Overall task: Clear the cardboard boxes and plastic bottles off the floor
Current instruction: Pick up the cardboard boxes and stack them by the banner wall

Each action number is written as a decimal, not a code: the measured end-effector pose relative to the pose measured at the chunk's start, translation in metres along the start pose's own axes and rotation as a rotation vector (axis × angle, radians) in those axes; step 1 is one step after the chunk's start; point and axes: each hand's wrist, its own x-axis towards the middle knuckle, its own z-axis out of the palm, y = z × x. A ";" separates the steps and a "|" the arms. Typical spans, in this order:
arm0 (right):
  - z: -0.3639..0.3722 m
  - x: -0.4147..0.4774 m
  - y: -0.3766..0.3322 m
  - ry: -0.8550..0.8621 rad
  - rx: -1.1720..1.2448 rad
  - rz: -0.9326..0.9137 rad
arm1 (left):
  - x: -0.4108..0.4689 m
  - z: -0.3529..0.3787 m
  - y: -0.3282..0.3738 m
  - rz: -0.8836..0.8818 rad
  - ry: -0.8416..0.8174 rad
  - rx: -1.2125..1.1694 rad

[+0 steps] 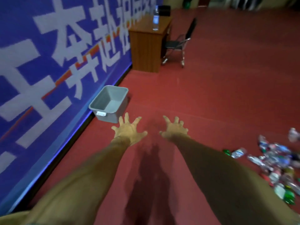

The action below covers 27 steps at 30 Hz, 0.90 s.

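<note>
Currently my left hand (128, 129) and right hand (175, 129) are spread, empty. Bottles (274, 161) lie heaped at right: probably light, crushable, slippery; grip each round the body. Bin (108, 109) ahead.

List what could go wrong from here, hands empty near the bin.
1. The bottle pile lies well right of the grey bin; loose crushed bottles carried across by hand could drop and scatter.
2. The bin looks small beside that pile, so it may overflow.
3. The upright bottle on the desk could get binned by mistake.
</note>
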 end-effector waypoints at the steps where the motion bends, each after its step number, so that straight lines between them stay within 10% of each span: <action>1: -0.006 0.000 0.031 0.003 0.011 0.035 | 0.006 0.006 0.029 0.033 -0.011 0.009; 13: -0.067 -0.040 0.341 0.107 0.176 0.512 | 0.038 0.062 0.364 0.538 -0.063 0.101; 27: -0.094 -0.025 0.542 0.201 0.311 0.963 | 0.100 0.115 0.638 1.052 -0.157 0.201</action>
